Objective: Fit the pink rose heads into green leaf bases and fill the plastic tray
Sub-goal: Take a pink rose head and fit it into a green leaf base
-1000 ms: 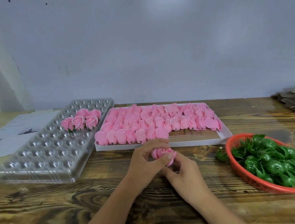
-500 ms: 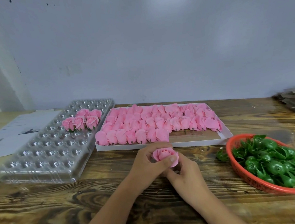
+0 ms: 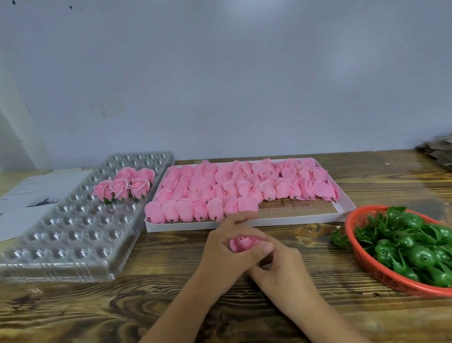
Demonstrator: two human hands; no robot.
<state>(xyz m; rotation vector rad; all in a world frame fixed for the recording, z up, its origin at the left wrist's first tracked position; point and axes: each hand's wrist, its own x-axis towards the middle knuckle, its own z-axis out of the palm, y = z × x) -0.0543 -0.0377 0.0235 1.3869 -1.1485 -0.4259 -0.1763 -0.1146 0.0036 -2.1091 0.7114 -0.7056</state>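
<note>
A pink rose head (image 3: 242, 243) sits between both hands above the table's middle. My left hand (image 3: 226, 255) curls round it from the left, thumb across its front. My right hand (image 3: 281, 267) holds it from below and the right; whatever is under the rose is hidden. The clear plastic tray (image 3: 70, 232) lies at the left with several finished roses (image 3: 123, 186) near its far end. A white box (image 3: 298, 214) holds several loose rose heads (image 3: 237, 189). Green leaf bases (image 3: 418, 253) fill an orange basket (image 3: 373, 270) at the right.
A paper sheet (image 3: 19, 206) lies left of the tray. Stacked cardboard (image 3: 450, 153) sits at the far right. One green leaf base (image 3: 338, 238) lies on the wood beside the basket. A grey wall stands behind the wooden table (image 3: 95, 317).
The rose head has sunk deeper between my hands, and my left fingers have closed further over it. Both hands stay at the same spot.
</note>
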